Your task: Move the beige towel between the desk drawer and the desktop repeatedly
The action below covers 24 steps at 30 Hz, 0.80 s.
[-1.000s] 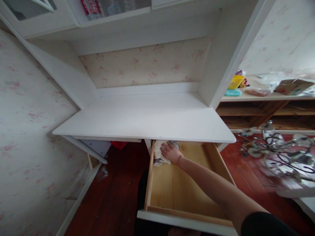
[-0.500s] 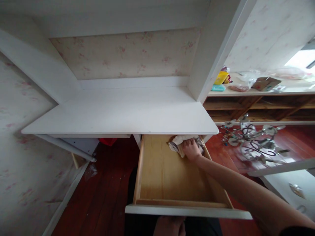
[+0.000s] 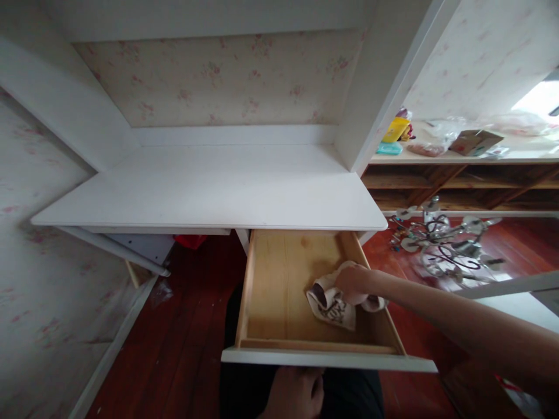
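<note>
An open wooden drawer [image 3: 279, 291] with a white front panel juts out from the white desk [image 3: 227, 186]. Inside it, my right hand [image 3: 353, 283] is closed on a crumpled cream cloth [image 3: 338, 311] with dark print, pressing it on the drawer floor near the right side wall. My left hand [image 3: 294, 393] is curled at the middle of the drawer's front, just below the panel's top edge. Its fingertips are hidden by the panel.
A chandelier [image 3: 441, 241] with glass pieces lies on the red wooden floor [image 3: 187, 337] at the right. Behind it, a low shelf unit [image 3: 463, 160] carries a yellow container [image 3: 396, 129], plastic bags and a cardboard box [image 3: 474, 141]. A desk leg [image 3: 117, 253] slants at the left.
My right hand has drawn the cloth from the drawer's back right corner toward its front. My left hand stays at the drawer front. The view has shifted slightly.
</note>
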Each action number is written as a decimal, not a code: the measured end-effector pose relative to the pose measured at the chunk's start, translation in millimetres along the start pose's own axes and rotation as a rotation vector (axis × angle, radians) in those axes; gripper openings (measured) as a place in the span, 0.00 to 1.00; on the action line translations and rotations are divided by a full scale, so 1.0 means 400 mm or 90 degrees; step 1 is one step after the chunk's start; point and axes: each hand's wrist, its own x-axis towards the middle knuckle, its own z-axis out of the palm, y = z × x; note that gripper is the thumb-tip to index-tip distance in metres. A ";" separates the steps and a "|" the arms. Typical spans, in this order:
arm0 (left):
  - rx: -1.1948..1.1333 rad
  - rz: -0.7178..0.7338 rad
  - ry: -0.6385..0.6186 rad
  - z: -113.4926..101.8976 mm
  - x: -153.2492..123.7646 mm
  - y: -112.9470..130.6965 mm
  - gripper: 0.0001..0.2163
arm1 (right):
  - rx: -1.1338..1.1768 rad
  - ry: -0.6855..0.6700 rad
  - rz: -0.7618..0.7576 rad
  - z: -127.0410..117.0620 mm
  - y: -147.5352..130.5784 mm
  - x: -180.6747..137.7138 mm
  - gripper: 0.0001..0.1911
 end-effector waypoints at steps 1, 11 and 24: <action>0.000 -0.003 0.000 -0.001 -0.001 0.000 0.19 | -0.058 -0.089 -0.009 -0.001 -0.003 -0.027 0.21; 0.001 0.011 0.008 0.011 -0.010 -0.006 0.18 | 0.031 -0.302 -0.004 -0.057 -0.045 -0.160 0.04; -0.016 0.052 0.069 0.030 -0.005 -0.016 0.17 | 0.006 -0.452 -0.275 0.006 -0.365 -0.084 0.21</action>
